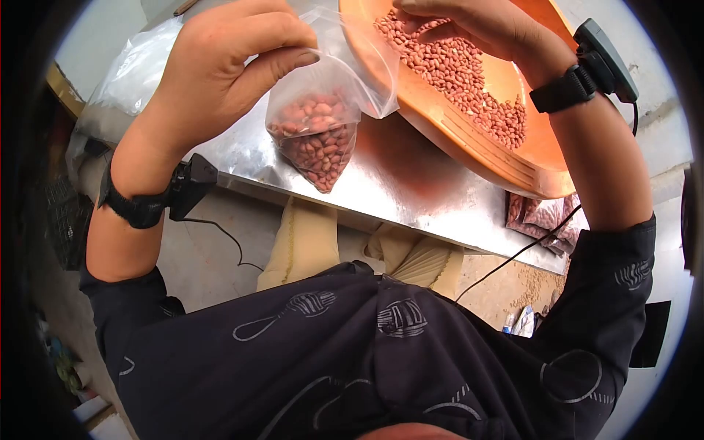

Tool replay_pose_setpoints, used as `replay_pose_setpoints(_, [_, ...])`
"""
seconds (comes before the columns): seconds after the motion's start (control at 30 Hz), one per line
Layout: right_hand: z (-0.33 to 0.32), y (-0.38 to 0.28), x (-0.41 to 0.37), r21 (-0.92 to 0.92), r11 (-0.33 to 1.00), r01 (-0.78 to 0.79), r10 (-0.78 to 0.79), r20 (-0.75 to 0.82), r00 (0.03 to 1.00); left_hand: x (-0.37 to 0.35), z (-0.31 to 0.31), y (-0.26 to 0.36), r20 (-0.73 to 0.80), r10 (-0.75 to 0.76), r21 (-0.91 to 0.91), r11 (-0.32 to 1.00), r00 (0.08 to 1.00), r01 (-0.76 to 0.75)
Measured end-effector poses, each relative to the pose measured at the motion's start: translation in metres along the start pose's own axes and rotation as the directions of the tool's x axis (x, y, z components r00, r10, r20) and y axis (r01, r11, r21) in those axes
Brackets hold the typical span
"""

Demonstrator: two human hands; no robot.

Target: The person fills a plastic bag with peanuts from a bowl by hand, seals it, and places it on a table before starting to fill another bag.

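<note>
A clear plastic bag [315, 139], its lower part filled with reddish peanuts, hangs from my left hand [238, 70]. The thumb and fingers of that hand pinch the bag's upper edge. To the right, an orange basin [455, 139] holds a heap of loose peanuts [469, 84]. My right hand [458, 22] is over the peanuts at the basin's top, its fingers bent and partly cut off by the frame's edge. Whether that hand holds any peanuts cannot be made out.
The basin rests on a shiny metal table [374, 194]. Filled peanut bags [546, 213] lie at the table's right edge, under the basin's rim. Clear plastic [136, 66] lies at the upper left. Black cables run from both wrist devices.
</note>
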State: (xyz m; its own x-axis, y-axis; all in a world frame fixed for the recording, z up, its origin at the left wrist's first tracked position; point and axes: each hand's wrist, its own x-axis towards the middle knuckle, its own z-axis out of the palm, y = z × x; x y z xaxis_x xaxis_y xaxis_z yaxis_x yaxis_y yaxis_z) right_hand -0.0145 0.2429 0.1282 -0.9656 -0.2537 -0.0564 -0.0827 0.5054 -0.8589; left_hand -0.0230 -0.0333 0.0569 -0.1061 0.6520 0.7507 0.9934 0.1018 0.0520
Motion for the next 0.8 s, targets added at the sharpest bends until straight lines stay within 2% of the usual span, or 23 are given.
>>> replay_pose_setpoints(0.03, [-0.023,0.032,0.003,-0.213,0.977,0.025,-0.028,-0.010,1.000,-0.001,0.000,-0.001,0.000,0.012,0.008,1.000,1.000,-0.012])
replay_pose_setpoints(0.1, [-0.047,0.047,-0.005,-0.473,0.854,-0.218,0.267,0.039,0.963,-0.002,0.000,-0.001,-0.001,0.015,0.007,1.000,1.000,-0.015])
replay_pose_setpoints(0.17, [-0.064,0.072,-0.015,-0.590,0.695,-0.412,0.525,0.024,0.851,-0.003,0.000,0.002,0.002,-0.009,-0.013,1.000,1.000,0.009])
replay_pose_setpoints(0.23, [-0.072,0.092,-0.023,-0.658,0.527,-0.537,0.715,0.003,0.699,-0.005,0.001,0.002,0.005,-0.034,-0.037,0.999,0.999,0.034])
replay_pose_setpoints(0.33, [-0.086,0.125,-0.033,-0.692,0.358,-0.626,0.894,0.062,0.443,-0.004,0.001,0.001,0.013,-0.027,-0.049,0.998,1.000,0.028])
replay_pose_setpoints(0.37, [-0.087,0.134,-0.036,-0.677,0.338,-0.653,0.918,0.084,0.388,-0.004,0.002,0.001,-0.004,-0.023,-0.046,0.999,1.000,0.023])
replay_pose_setpoints(0.43, [-0.082,0.135,-0.040,-0.643,0.367,-0.672,0.919,0.142,0.367,-0.001,0.005,0.001,-0.040,-0.017,-0.042,0.999,0.999,0.015])
replay_pose_setpoints(0.53, [-0.078,0.147,-0.041,-0.430,0.575,-0.696,0.813,0.207,0.544,0.001,0.006,-0.001,-0.039,0.001,-0.047,0.999,0.999,-0.003])
replay_pose_setpoints(0.6, [-0.068,0.144,-0.036,-0.243,0.676,-0.696,0.736,0.251,0.628,0.001,0.005,-0.003,0.002,0.009,-0.076,0.997,1.000,-0.009])
replay_pose_setpoints(0.63, [-0.058,0.139,-0.032,-0.144,0.715,-0.684,0.694,0.264,0.670,0.000,0.005,-0.004,0.023,0.014,-0.091,0.996,1.000,-0.012])
replay_pose_setpoints(0.67, [-0.047,0.128,-0.026,-0.137,0.718,-0.682,0.690,0.268,0.673,0.001,0.005,-0.005,0.023,0.013,-0.093,0.996,1.000,-0.011])
replay_pose_setpoints(0.77, [-0.024,0.134,-0.011,0.052,0.801,-0.596,0.578,0.187,0.794,0.002,0.007,-0.005,0.019,0.017,-0.094,0.995,1.000,-0.015])
replay_pose_setpoints(0.8, [-0.016,0.127,-0.007,0.059,0.837,-0.544,0.528,0.172,0.832,0.002,0.008,-0.004,0.016,0.019,-0.093,0.996,1.000,-0.017])
